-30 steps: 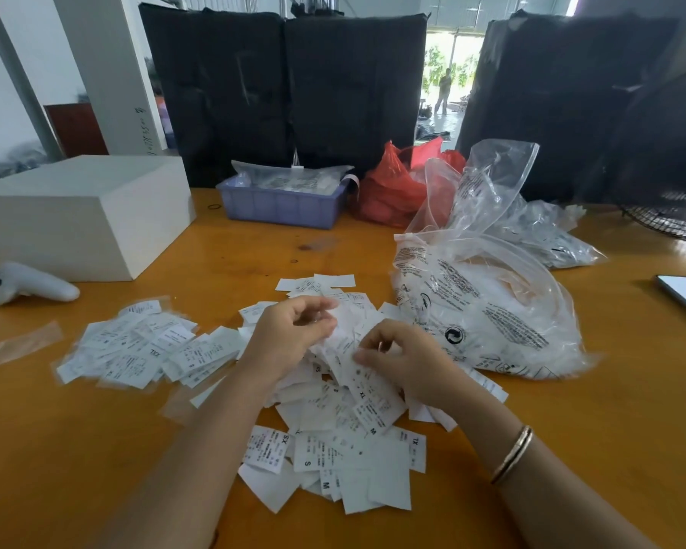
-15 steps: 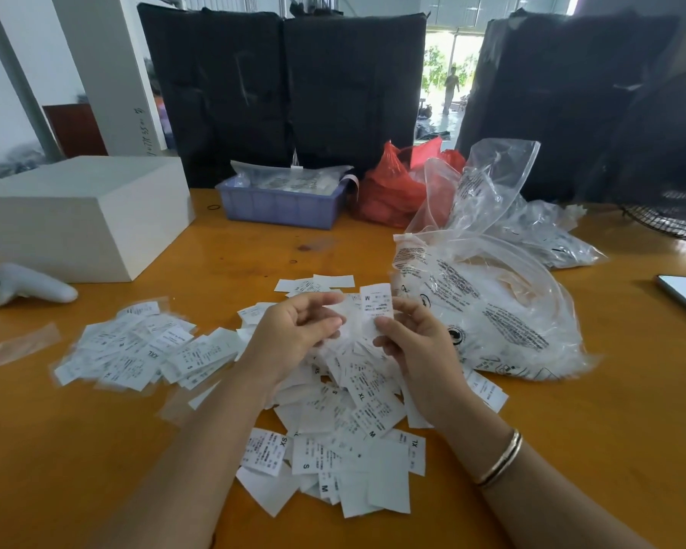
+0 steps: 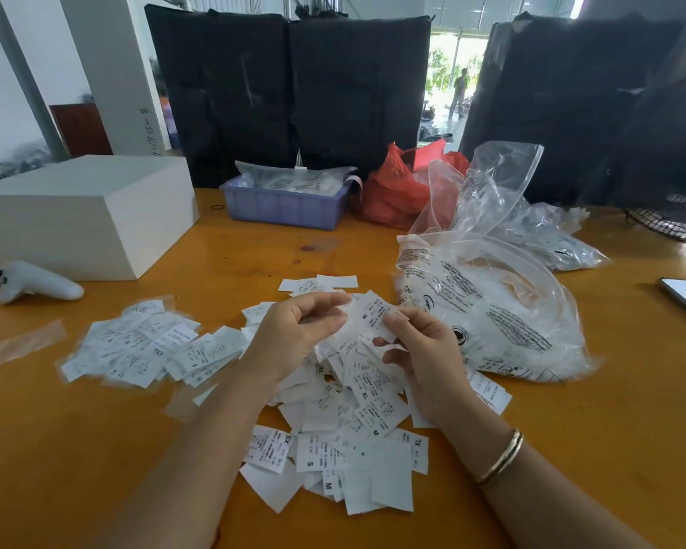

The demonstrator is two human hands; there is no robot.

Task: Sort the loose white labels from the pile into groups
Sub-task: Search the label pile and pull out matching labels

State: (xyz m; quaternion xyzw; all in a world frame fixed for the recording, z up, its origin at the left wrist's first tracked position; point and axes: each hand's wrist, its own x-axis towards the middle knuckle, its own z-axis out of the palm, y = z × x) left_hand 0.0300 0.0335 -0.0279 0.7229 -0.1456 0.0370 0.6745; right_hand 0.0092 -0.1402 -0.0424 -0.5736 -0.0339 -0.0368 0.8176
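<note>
On an orange worktable in a warehouse, both hands hover just above the pile: right hand and left hand pinch one label between them, the sorted group lying left of the pile, nearer the left hand.

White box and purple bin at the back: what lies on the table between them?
In the head view, bare orange table separates the white box from the purple bin, apart from one small dark ring lying close to the bin.
</note>
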